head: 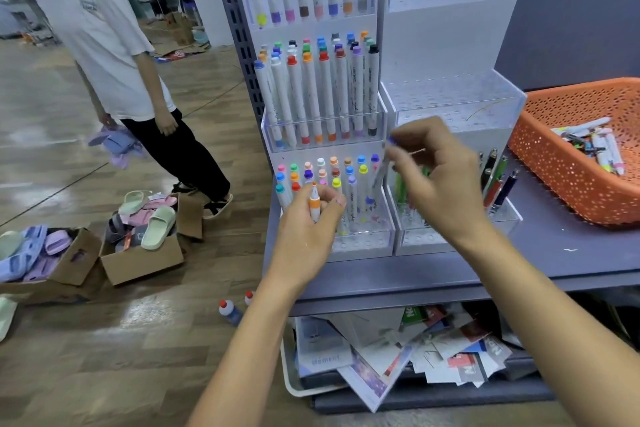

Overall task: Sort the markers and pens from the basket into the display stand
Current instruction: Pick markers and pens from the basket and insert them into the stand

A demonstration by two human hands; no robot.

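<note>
Markers [322, 90] fill the left half of the display stand [443, 45], ranked in three stepped tiers: white barrels with coloured caps, packed close in the clear pockets. The stand's right half is mostly bare white panel and clear plastic. Only a few pens [495, 180], green, red, black and dark blue, lean in its lowest pocket.

The left hand [304, 229] is up against the front of the stand's lowest left tier. Its fingers are curled round an orange marker [314, 203], held upright with its small orange tip uppermost, level with the front row of caps. The right hand [440, 177] hovers before the stand where the two halves meet, thumb and fingertips pinching a violet-capped marker [379, 177] near its top. That one hangs slightly tilted and blurred, its lower end down at the right edge of the lowest left tier. Whether that end sits in a hole, I cannot tell.

Right of the stand, on the same grey tabletop [571, 253], sits the orange basket [568, 184] with a small heap of markers [595, 149] lying inside.

Below the stand, a shelf [433, 399] carries a jumble of booklets [415, 350]. Left of the stand, a person [100, 28] in a white T-shirt and black trousers stands on the wooden floor beside cardboard boxes [138, 253] of pastel slippers [157, 225]. Two red-capped bottles [229, 312] lie by the stand's foot.
</note>
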